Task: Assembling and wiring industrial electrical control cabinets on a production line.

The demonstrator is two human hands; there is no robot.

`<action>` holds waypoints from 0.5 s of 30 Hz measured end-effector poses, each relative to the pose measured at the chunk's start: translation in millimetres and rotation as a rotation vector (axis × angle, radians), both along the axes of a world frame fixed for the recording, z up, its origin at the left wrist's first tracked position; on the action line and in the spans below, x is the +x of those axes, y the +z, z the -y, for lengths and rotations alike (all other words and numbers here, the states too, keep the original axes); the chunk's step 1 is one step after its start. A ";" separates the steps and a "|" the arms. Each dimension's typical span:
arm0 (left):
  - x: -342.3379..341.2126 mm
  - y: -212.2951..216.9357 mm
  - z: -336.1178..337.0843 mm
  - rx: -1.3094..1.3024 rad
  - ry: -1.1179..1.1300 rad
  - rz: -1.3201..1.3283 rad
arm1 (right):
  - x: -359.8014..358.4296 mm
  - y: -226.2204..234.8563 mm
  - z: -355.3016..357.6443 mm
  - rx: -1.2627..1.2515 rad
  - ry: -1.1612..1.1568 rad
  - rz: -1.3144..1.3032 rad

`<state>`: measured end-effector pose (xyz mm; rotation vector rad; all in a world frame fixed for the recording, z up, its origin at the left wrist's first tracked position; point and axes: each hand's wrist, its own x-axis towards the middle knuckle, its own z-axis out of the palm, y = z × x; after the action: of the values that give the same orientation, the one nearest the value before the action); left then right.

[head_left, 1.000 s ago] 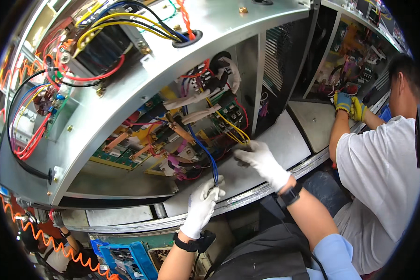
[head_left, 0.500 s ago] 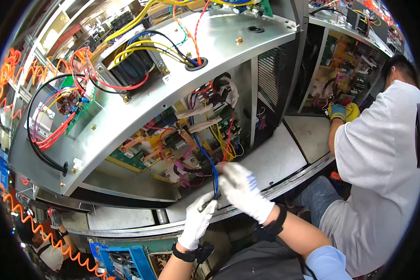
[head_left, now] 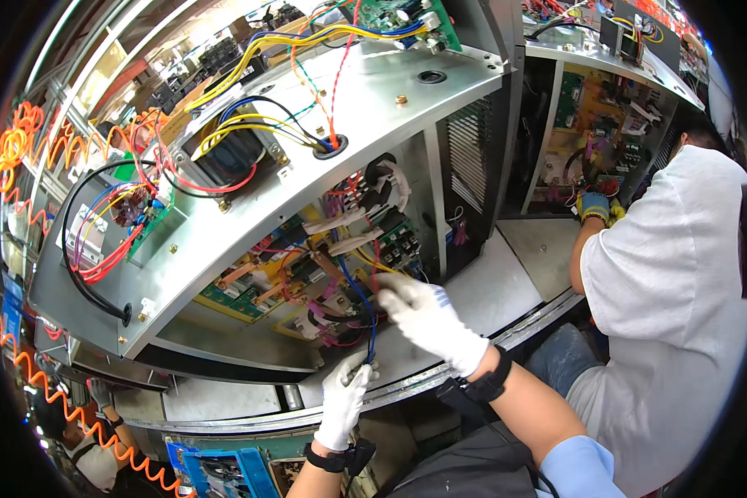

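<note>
My left hand [head_left: 346, 400], in a white glove, is closed on the lower ends of a blue wire [head_left: 358, 286] and a dark wire beside it, in front of the open metal cabinet [head_left: 249, 197]. My right hand [head_left: 430, 322], gloved in white too, is raised at the cabinet's opening. Its fingertips are smeared by motion near a red wire [head_left: 377, 253] and yellow wires [head_left: 382, 265], and whether they grip one is hidden. Behind both hands lie circuit boards [head_left: 400, 235], white-sleeved cables [head_left: 338, 220] and copper-coloured bars [head_left: 239, 272].
On the cabinet's top sit a black transformer [head_left: 231, 159] and a small board with coils [head_left: 137, 207]. A co-worker in a white shirt [head_left: 664, 257] works at a second cabinet to the right. An orange coiled hose [head_left: 66, 407] hangs at the left. A metal-edged bench [head_left: 506, 332] runs below.
My right hand has moved slightly left and up, away from my left hand. My left hand, with the blue wire, has dropped a little to the left. The view has shifted slightly.
</note>
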<state>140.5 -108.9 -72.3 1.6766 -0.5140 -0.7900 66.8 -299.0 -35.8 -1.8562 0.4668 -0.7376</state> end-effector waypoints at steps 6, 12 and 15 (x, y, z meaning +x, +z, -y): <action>-12.9 3.6 -10.1 -0.161 0.055 -0.077 | 38.0 -2.1 11.5 -0.421 0.143 -0.559; -9.9 13.4 -14.7 -0.118 0.049 -0.218 | -8.2 -21.3 -0.7 -0.351 0.029 -0.078; -10.5 13.5 -9.4 -0.161 0.034 -0.292 | -48.0 -26.1 -12.6 0.241 0.031 -0.091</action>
<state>130.1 -99.6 -58.7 1.3900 -0.3349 -0.9252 18.7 -286.4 -61.9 -1.6718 0.5593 -0.5517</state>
